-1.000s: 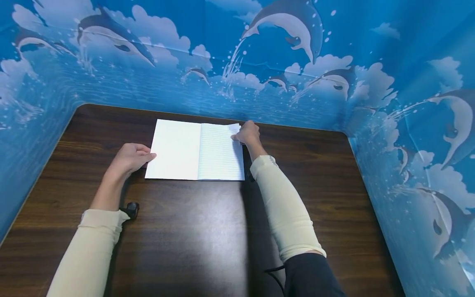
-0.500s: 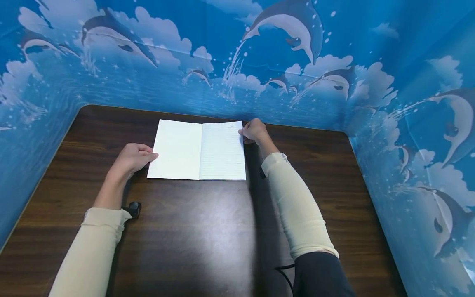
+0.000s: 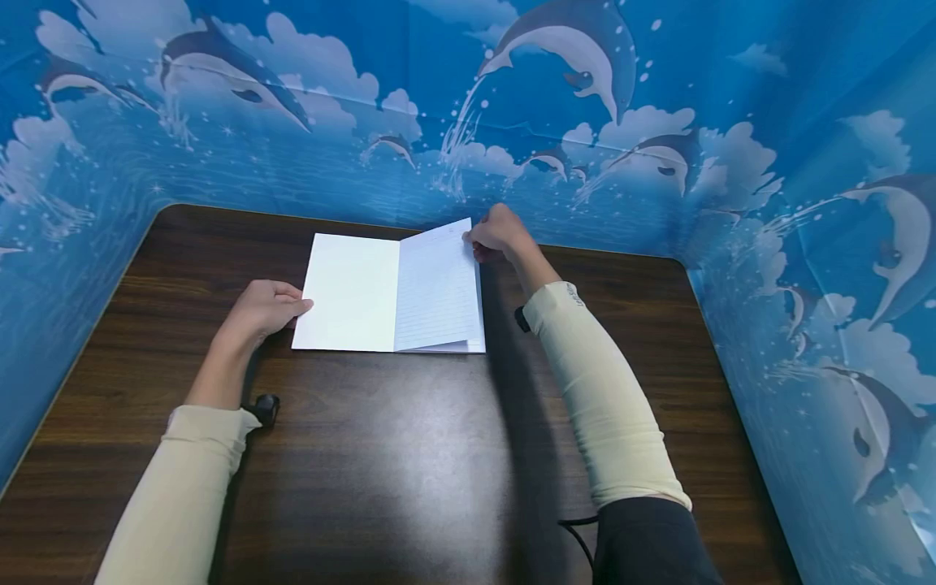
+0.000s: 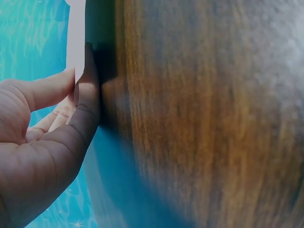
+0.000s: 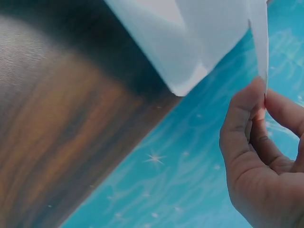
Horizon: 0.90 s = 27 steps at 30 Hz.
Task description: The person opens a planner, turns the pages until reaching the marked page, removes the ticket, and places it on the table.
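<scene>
An open notebook (image 3: pixel 351 292) lies near the far side of the table, a blank white side on the left and a lined page (image 3: pixel 435 284) on the right. My left hand (image 3: pixel 265 310) pinches the notebook's left edge between thumb and fingers; the left wrist view shows the thumb on one face and fingers behind it. With thumb and fingertips, my right hand (image 3: pixel 500 233) pinches the far right corner of the lined page and holds it lifted. Under that raised page, more of the notebook shows at the right and near edges. In the right wrist view the pinched page (image 5: pixel 260 47) stands on edge.
The dark wood table (image 3: pixel 380 455) extends toward me and to both sides. A blue curtain (image 3: pixel 468 114) printed with dolphins hangs along its back, left and right edges. A black cable (image 3: pixel 578 532) hangs by the right sleeve (image 3: pixel 607 398).
My right hand first slid right off the page to its right edge, then rose with the page's far corner pinched, lifting it. My left hand keeps its grip, almost still.
</scene>
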Each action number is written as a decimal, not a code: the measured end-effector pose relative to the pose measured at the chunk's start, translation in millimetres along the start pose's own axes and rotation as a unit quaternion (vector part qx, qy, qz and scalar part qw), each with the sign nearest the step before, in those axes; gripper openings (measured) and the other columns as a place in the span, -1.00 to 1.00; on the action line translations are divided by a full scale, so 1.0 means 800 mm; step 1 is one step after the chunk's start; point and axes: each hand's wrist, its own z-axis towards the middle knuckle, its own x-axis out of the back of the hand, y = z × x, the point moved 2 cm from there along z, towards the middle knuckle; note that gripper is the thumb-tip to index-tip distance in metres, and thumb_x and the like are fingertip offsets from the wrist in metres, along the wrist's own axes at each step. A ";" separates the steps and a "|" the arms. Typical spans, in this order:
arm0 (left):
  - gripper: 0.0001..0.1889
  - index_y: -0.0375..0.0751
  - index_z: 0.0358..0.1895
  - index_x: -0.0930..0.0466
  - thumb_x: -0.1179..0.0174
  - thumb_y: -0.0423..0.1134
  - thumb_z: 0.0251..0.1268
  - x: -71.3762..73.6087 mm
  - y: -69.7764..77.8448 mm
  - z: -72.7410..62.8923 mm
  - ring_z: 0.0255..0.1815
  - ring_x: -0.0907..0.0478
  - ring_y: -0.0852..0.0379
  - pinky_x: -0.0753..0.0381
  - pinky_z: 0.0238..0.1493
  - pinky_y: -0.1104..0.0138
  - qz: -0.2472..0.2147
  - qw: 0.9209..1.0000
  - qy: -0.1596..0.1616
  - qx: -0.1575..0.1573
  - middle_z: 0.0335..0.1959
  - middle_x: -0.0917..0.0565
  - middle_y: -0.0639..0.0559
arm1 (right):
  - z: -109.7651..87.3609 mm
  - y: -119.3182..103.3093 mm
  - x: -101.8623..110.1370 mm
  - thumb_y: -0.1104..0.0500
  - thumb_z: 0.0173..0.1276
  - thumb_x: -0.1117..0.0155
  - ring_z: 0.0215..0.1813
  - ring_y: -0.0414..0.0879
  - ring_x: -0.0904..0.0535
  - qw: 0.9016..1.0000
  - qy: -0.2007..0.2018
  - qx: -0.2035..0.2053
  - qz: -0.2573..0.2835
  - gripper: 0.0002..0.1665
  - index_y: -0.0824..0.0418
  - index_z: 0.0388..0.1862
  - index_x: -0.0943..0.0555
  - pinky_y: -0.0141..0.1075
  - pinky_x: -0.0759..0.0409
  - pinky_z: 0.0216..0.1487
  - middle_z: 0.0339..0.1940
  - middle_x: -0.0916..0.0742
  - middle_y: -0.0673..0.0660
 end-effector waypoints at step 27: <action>-0.51 -0.55 0.34 -0.50 -0.18 -0.17 0.64 0.003 0.009 -0.004 -0.10 -0.56 -0.13 -0.56 -0.05 0.08 0.034 0.999 0.002 -0.009 -0.04 -0.68 -0.31 | -0.038 -0.125 -0.057 0.21 0.61 -0.21 -0.55 -0.10 -0.73 0.984 -0.129 0.039 0.112 -0.68 0.34 -0.39 -0.55 -0.22 -0.82 -0.15 -0.52 -0.71 0.16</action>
